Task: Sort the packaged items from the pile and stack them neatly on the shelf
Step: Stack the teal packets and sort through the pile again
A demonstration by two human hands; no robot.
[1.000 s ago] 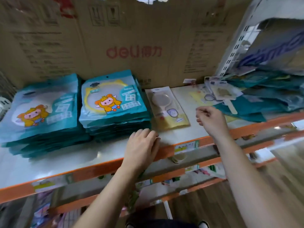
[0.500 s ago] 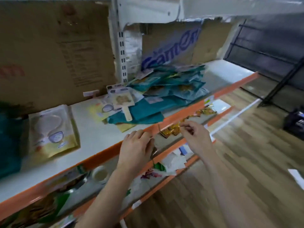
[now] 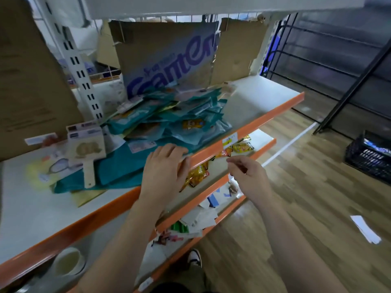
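Entry, top shelf (image 3: pixel 31 208).
1. Pile (image 3: pixel 173 123): teal packets heaped crookedly against the cardboard backing (image 3: pixel 169 60), overlapping. I judge sorting barely begun here.
2. Boxed wooden paddle (image 3: pixel 88 149): lies on the pile's near-left fringe, an odd item to separate.
3. Left hand (image 3: pixel 165 168): fingers flat on the nearest teal packet at the orange edge, probably to steady or slide it.
4. Right hand (image 3: pixel 247 174): loosely curled, gripping nothing I can see, in front of the lower shelf's yellow snack bags (image 3: pixel 243 146), free to pick.

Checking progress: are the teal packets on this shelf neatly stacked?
No, the teal packets lie in a jumbled heap against the cardboard box.
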